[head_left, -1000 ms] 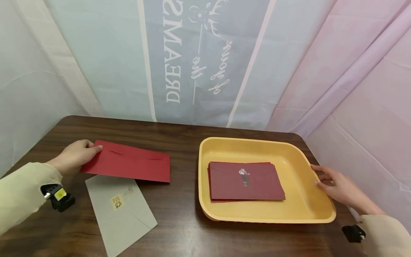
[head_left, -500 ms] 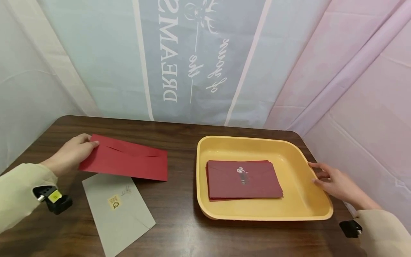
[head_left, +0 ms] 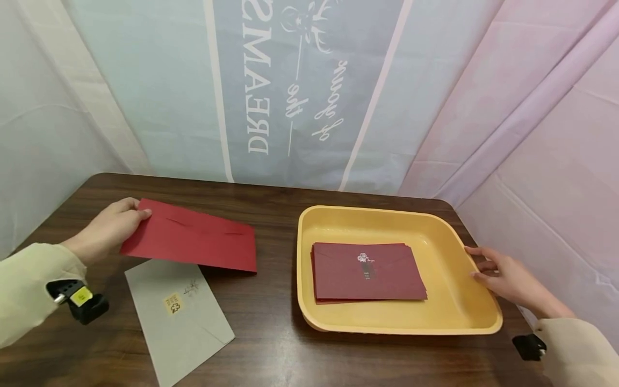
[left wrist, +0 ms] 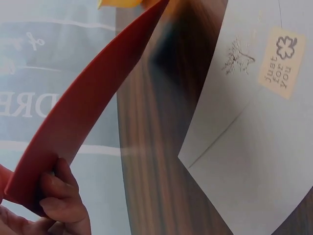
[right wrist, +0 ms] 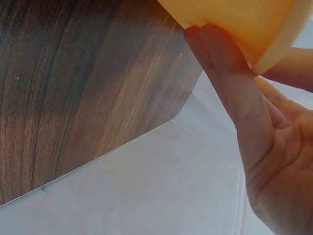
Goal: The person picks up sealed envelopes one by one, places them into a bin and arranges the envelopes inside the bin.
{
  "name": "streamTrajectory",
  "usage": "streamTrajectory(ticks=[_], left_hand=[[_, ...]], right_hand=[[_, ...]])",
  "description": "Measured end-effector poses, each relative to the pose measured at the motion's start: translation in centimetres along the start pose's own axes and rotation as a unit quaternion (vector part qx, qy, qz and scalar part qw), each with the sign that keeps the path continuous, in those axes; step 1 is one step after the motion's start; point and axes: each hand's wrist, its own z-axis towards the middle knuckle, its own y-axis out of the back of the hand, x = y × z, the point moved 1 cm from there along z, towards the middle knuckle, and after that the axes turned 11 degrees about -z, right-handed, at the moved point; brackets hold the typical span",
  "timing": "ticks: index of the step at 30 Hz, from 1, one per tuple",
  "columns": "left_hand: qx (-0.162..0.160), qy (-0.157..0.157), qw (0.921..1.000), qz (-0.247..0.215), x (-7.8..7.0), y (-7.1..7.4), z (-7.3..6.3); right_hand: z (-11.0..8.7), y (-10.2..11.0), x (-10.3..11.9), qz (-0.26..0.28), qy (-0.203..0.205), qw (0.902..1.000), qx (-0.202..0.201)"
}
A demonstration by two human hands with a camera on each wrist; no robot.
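Observation:
My left hand (head_left: 108, 228) pinches the left end of a red envelope (head_left: 193, 235), thumb on top. The envelope is tilted above the table, and two short slits show in its upper part. Partly under it lies a grey-white envelope (head_left: 179, 328), with a "just for you" sticker (left wrist: 282, 62) and a small printed sprig. In the left wrist view the red envelope appears nearly edge-on and slightly bowed. My right hand (head_left: 512, 279) holds the right rim of a yellow tray (head_left: 401, 329), with thumb and fingers on either side of the wall.
A stack of dark red envelopes (head_left: 369, 282), the top one with a white flower print, lies inside the tray. The brown wood-grain table (head_left: 271, 355) carries everything. Printed fabric (head_left: 309, 107) hangs behind it, and pale cloth encloses both sides.
My left hand has lifted the red envelope slightly, its held end rising most. The right hand keeps its hold on the tray, and the grey-white envelope lies as before.

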Motion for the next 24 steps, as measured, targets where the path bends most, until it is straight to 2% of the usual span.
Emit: streamTrajectory(ticks=[10, 17, 24], left_hand=[[-0.004, -0.026, 0.9991, -0.034, -1.1, -0.4, -0.6], [-0.013, -0.041, 0.9986, -0.031, -2.2, -0.7, -0.7], [-0.009, -0.058, 0.9969, -0.054, -3.3, -0.8, -0.8]], right_hand=[[-0.1, -0.2, -0.2, 0.008, 0.012, 0.9998, -0.010], [-0.1, -0.3, -0.3, 0.004, 0.010, 0.9999, -0.012], [0.0, -0.3, -0.3, 0.004, 0.012, 0.9998, -0.016]])
